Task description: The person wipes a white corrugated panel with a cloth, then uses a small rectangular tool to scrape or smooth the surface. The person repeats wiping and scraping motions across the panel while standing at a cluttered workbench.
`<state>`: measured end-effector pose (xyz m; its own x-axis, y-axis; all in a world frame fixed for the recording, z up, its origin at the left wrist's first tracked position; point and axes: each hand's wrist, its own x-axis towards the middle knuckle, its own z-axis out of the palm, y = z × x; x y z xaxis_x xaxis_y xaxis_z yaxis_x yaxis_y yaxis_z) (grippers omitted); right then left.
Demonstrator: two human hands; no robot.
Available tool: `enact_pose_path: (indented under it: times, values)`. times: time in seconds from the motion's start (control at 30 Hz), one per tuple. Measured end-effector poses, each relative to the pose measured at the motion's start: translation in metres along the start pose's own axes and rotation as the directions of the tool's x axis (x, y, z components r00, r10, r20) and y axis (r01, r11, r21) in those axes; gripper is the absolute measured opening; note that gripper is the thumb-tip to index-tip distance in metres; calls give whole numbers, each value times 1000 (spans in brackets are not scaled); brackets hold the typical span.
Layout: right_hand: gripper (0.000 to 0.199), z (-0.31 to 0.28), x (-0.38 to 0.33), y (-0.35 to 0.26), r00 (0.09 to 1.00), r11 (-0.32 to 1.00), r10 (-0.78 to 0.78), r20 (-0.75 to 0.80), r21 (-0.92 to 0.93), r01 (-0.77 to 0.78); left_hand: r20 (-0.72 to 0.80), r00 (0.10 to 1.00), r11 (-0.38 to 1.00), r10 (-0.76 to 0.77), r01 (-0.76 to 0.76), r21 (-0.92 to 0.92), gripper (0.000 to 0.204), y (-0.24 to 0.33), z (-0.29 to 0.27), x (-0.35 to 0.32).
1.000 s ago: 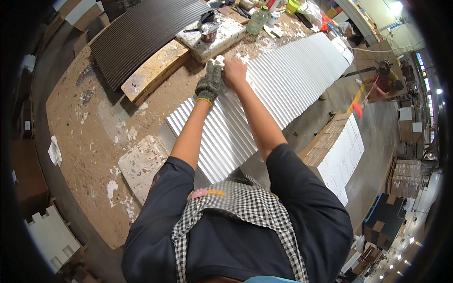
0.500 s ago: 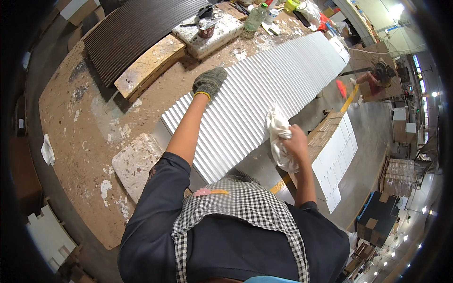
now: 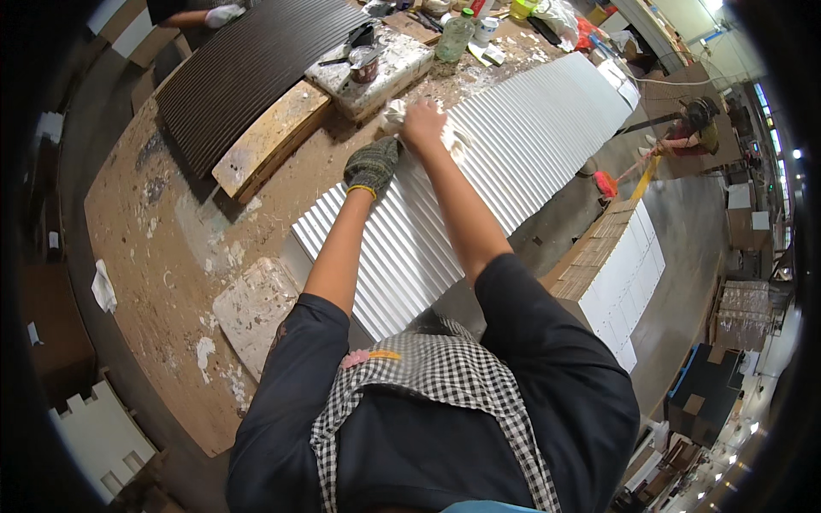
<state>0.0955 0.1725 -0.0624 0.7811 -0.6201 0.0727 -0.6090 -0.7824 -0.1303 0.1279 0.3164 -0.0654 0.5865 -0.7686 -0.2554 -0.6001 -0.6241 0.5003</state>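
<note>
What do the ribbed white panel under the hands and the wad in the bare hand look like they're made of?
The ribbed white panel looks like rigid board or sheet with a smooth, light-catching painted or coated finish; which one is unclear. The wad under the right hand looks like soft white cloth or paper, crumpled into folds.

Gloved left hand flat on white corrugated panel edge, bare right hand just beyond it pressing white rag onto panel.
</note>
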Motion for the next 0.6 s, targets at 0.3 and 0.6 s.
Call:
enact_pose_path:
  times: [0.3,0.6]
  values:
    - [37,-38,-128,92,991,983,-78,-109,159,95,-36,996,996,-86,87,12,63,-6,7,-5]
    - [40,-53,-175,106,987,1000,-19,-157,5,20,26,994,994,-105,105,-6,62,-13,16,-4]
